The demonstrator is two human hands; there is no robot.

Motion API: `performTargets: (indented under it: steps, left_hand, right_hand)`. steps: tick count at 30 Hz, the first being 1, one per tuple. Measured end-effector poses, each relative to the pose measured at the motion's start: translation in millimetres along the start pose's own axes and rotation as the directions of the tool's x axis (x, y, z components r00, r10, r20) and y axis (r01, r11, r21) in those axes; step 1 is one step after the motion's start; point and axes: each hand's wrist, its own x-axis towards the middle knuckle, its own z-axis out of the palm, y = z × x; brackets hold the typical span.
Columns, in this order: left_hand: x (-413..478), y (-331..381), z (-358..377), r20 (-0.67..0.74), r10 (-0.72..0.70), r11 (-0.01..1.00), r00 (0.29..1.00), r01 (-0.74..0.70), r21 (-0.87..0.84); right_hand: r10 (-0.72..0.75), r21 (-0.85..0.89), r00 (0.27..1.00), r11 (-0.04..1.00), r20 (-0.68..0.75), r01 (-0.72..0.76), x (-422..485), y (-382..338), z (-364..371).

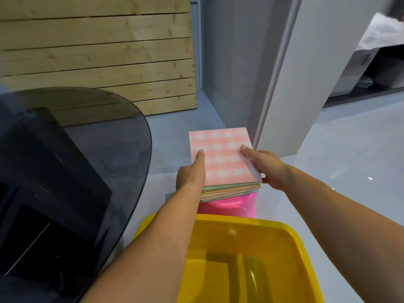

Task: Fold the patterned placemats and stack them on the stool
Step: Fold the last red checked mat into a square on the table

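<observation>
Both grips bracket the pink-and-white checked folded placemat (223,156) from opposite sides. My left hand (191,171) lays a straight forefinger along its left edge with the other fingers hidden, so I cannot tell whether it pinches, while my right hand (265,168) has fingers flat on top and the thumb tucked under the near right corner, pinching it. That mat lies squarely between them, forward of my wrists, atop the stack of green and orange folded placemats (229,191) on the bright pink plastic stool (227,206) — I judge the release should go straight down, since the lower layers fan out slightly toward me.
</observation>
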Motion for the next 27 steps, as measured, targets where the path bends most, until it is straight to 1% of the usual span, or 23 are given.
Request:
performTargets:
  steps: [4,6,9,11,13,16,18,23,27]
  left_hand:
    - [17.3,1.4,1.2,0.129,-0.081,0.987,0.988,0.097,-0.124]
    - [42.4,-11.2,8.2,0.198,-0.106,0.981,0.975,0.135,-0.14]
    - [27.5,-11.4,3.8,0.311,-0.144,0.974,0.94,0.19,-0.124]
    - [20.1,-13.7,2.3,0.333,-0.136,0.978,0.933,0.18,-0.107]
    - [15.4,-13.6,2.0,0.299,-0.106,0.985,0.948,0.143,-0.102]
    - [11.7,-11.9,4.7,0.224,-0.047,0.994,0.973,0.068,-0.084]
    - [4.8,-8.7,3.4,0.183,-0.037,0.996,0.982,0.05,-0.068]
    - [-41.1,-1.1,-5.7,0.212,0.076,0.997,0.974,-0.067,-0.049]
    - [-79.8,2.8,-24.2,0.27,0.144,0.989,0.952,-0.132,-0.062]
  right_hand:
    - [0.045,-0.024,0.999,0.999,0.012,-0.044,6.3,-0.9,-0.2]
    - [0.066,-0.048,0.998,0.997,0.023,-0.065,7.7,-1.3,-0.2]
    - [0.084,-0.059,0.995,0.995,0.052,-0.081,11.0,2.6,-2.6]
    - [0.078,-0.06,0.993,0.995,0.092,-0.073,10.1,4.0,-3.8]
    - [0.048,-0.036,0.995,0.998,0.092,-0.044,8.9,5.3,-3.2]
    - [-0.026,0.017,1.0,1.0,0.018,0.025,1.7,7.1,-0.1]
    - [-0.067,0.043,0.998,0.997,-0.012,0.067,-6.4,10.6,-0.4]
    - [-0.139,0.093,0.988,0.985,-0.063,0.145,-49.7,9.4,-13.3]
    - [-0.149,0.096,0.978,0.982,-0.146,0.164,-102.9,8.8,-23.9]
